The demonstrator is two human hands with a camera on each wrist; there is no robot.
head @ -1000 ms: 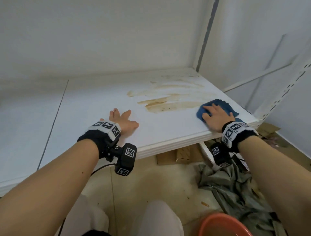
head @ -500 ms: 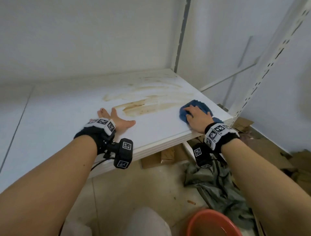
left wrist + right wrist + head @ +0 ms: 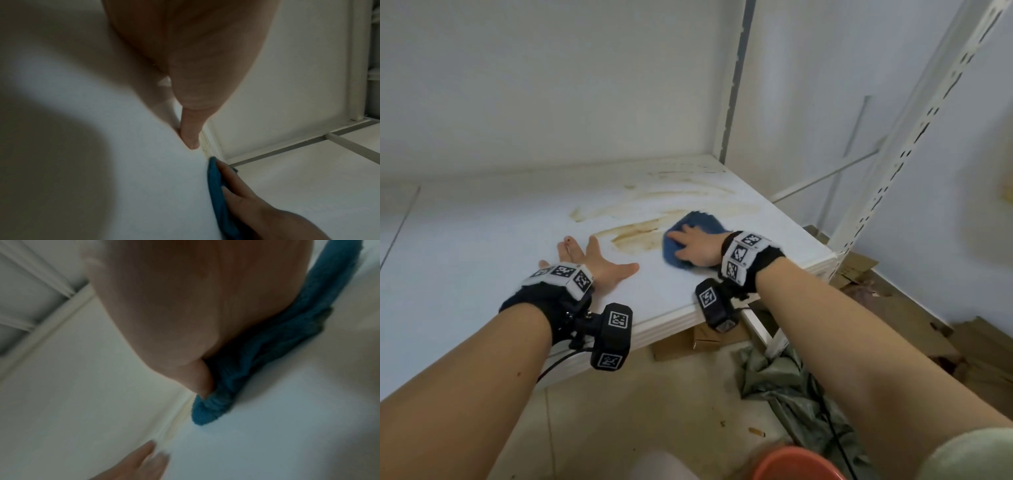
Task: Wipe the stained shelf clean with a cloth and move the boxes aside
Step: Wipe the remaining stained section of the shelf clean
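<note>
A white shelf (image 3: 482,257) carries brown stain streaks (image 3: 640,233) near its right end. My right hand (image 3: 697,248) presses flat on a blue cloth (image 3: 703,222), which covers the right end of the lower streak. The left wrist view shows its straight fingers (image 3: 242,191) lying on the cloth (image 3: 218,194). My left hand (image 3: 592,263) rests flat on the shelf with its fingers spread, left of the stain and holding nothing. Flattened cardboard boxes (image 3: 702,339) lie on the floor under the shelf's front edge.
A white perforated upright (image 3: 914,137) stands at the shelf's right front corner, and a post (image 3: 732,85) at the back corner. More cardboard (image 3: 979,346) lies on the floor at right. Grey-green fabric (image 3: 791,383) and an orange basin (image 3: 794,462) sit below.
My right hand has slid the blue cloth leftward onto the right end of the lower stain streak. The left hand has stayed planted on the shelf.
</note>
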